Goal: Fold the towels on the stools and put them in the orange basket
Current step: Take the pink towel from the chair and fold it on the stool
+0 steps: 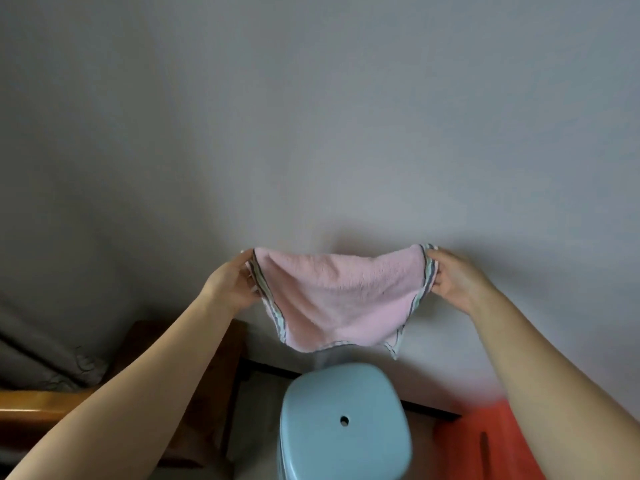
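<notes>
A pink towel [341, 296] with grey and white striped edges hangs in the air in front of the wall, sagging in the middle. My left hand [232, 284] pinches its left edge and my right hand [453, 280] pinches its right edge, both raised at the same height. Below the towel stands a light blue stool [343, 427] with a small hole in its bare seat. The orange basket [485, 441] sits at the lower right, partly hidden behind my right forearm.
A grey wall [311, 116] fills most of the view. Dark wooden furniture [214, 375] stands left of the stool, with a wooden rail [38, 407] and grey fabric [41, 355] at the far left. A dark baseboard [426, 408] runs behind the stool.
</notes>
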